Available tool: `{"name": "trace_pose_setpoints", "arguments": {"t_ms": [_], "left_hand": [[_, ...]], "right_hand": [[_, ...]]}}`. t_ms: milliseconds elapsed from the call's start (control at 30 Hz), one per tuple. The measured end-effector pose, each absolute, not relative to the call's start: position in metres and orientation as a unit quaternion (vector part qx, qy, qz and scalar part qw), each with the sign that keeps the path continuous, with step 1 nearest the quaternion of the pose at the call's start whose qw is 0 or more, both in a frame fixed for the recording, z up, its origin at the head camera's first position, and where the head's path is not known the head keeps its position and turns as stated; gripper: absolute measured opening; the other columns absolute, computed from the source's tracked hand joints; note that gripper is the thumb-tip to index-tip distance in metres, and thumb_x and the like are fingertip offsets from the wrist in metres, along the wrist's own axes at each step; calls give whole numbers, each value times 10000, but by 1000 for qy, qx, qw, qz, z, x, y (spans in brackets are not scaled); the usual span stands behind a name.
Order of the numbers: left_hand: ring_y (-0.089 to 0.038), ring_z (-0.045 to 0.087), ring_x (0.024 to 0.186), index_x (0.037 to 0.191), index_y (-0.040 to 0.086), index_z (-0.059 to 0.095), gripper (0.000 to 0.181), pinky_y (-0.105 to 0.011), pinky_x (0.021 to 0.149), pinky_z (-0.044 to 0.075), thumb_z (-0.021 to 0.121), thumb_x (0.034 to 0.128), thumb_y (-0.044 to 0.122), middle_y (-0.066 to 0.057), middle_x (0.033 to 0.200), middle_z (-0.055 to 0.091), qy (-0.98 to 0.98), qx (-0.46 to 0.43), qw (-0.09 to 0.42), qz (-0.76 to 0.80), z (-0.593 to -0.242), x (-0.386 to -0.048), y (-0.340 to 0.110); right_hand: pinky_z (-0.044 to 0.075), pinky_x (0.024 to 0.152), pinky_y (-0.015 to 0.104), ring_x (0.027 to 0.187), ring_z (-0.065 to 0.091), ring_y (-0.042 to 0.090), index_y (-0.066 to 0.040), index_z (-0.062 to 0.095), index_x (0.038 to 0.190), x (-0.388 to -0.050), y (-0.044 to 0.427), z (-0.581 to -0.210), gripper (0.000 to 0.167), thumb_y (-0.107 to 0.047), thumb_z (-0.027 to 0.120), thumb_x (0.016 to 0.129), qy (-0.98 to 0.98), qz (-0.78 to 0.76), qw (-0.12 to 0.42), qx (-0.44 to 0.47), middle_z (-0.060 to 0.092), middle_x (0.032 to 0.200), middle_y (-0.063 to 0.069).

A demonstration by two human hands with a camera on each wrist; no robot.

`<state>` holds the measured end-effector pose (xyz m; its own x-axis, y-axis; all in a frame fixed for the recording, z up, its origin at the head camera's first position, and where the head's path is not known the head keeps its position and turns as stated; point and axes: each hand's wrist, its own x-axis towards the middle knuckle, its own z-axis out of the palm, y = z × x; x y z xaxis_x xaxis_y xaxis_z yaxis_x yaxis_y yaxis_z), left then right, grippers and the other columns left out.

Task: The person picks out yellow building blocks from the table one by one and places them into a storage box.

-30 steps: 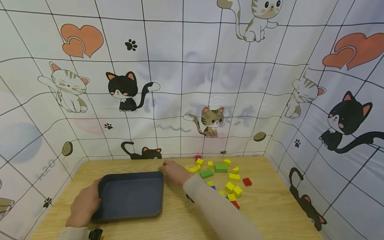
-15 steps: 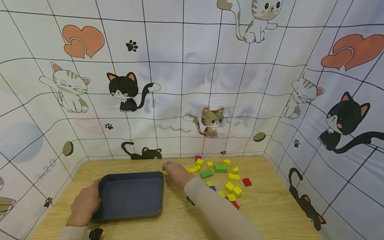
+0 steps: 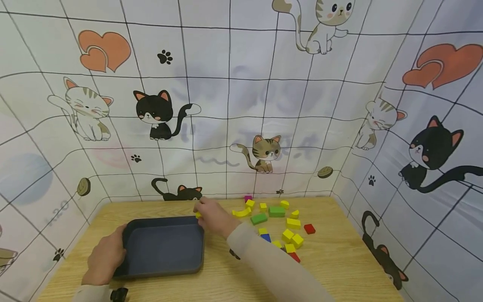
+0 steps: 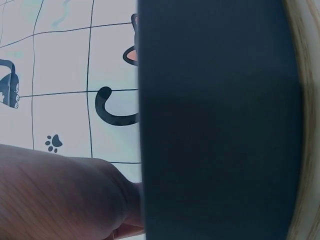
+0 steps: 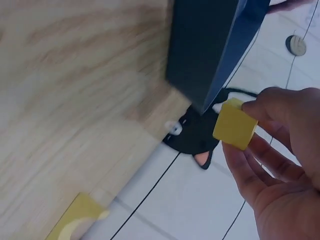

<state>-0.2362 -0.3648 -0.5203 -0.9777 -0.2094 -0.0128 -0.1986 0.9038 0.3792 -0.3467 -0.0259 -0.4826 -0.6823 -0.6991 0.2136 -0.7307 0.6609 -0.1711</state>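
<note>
In the head view a dark grey rectangular tray (image 3: 162, 247) lies on the wooden table. My left hand (image 3: 105, 256) grips its left side; the left wrist view shows the tray's wall (image 4: 220, 120) large, hiding the fingertips. At the tray's far right corner is my right hand (image 3: 215, 218). Its thumb and fingers pinch a yellow cube block (image 5: 235, 125), plain to see in the right wrist view, held above the table beside the tray's corner. No blocks show on the visible tray floor.
Right of the tray lie several loose blocks: a curved yellow block (image 3: 241, 212), green blocks (image 3: 277, 212), a red block (image 3: 310, 229), a blue block (image 3: 266, 238) and yellow blocks (image 3: 293, 223). A magenta block (image 3: 247, 198) is by the cat-print wall cloth (image 3: 211, 105) at the table's back edge.
My right hand has shifted a little left and up toward the tray's corner, carrying the yellow cube block. The left hand and tray have stayed in place.
</note>
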Motion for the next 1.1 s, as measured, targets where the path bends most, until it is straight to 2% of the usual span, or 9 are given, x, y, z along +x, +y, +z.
{"name": "trace_pose_setpoints", "arguments": {"t_ms": [200,267,467,633,767,1000,1100], "left_hand": [[-691,742,1087,1703,-8,426,775,-748,768,628,676,971,-66,-506,1383,661,-974,109,8,-196,-522,-234,-367],[-695,738,1103,1697,-10,434,774,-754,778,628,686,968,-65,-506,1386,659,-974,110,10,-196,-522,-234,-366],[-694,734,1116,1692,-24,433,767,-749,786,631,691,971,-70,-506,1377,662,-975,108,12,-193,-520,-234,-362],[-691,737,1112,1700,-13,429,759,-743,782,630,664,981,-72,-507,1377,662,-974,110,8,-196,-518,-234,-360],[-688,741,1107,1702,-13,428,758,-738,778,631,663,983,-72,-504,1381,662,-974,112,6,-197,-517,-235,-359],[-707,728,1139,1695,-18,430,769,-755,790,629,683,970,-67,-508,1397,652,-974,113,5,-197,-518,-237,-362],[-709,728,1134,1696,-13,431,773,-753,779,627,687,969,-62,-506,1410,648,-973,115,2,-200,-519,-238,-364]], "right_hand": [[590,908,147,1023,670,77,-154,815,1358,-324,-47,-484,265,-171,832,1094,-899,119,12,422,724,1335,16],[580,899,141,1053,670,57,-181,823,1340,-318,-53,-487,244,-185,830,1095,-894,109,5,435,737,1337,-6],[536,804,116,997,650,12,-208,838,1288,-304,-66,-497,209,-204,852,1079,-875,78,-10,478,751,1236,-46],[551,835,133,1055,676,16,-236,830,1311,-300,-69,-500,238,-242,864,1076,-870,58,-24,488,753,1266,-60],[562,863,127,1084,696,20,-243,833,1341,-299,-66,-499,272,-289,868,1076,-873,61,-17,484,760,1303,-60],[503,800,115,884,577,-13,-208,809,1425,-302,-56,-495,321,-295,801,1117,-875,96,5,475,744,1340,-24],[532,835,121,922,606,-2,-213,795,1452,-306,-50,-493,334,-296,779,1129,-881,110,14,460,738,1367,-22]]}}
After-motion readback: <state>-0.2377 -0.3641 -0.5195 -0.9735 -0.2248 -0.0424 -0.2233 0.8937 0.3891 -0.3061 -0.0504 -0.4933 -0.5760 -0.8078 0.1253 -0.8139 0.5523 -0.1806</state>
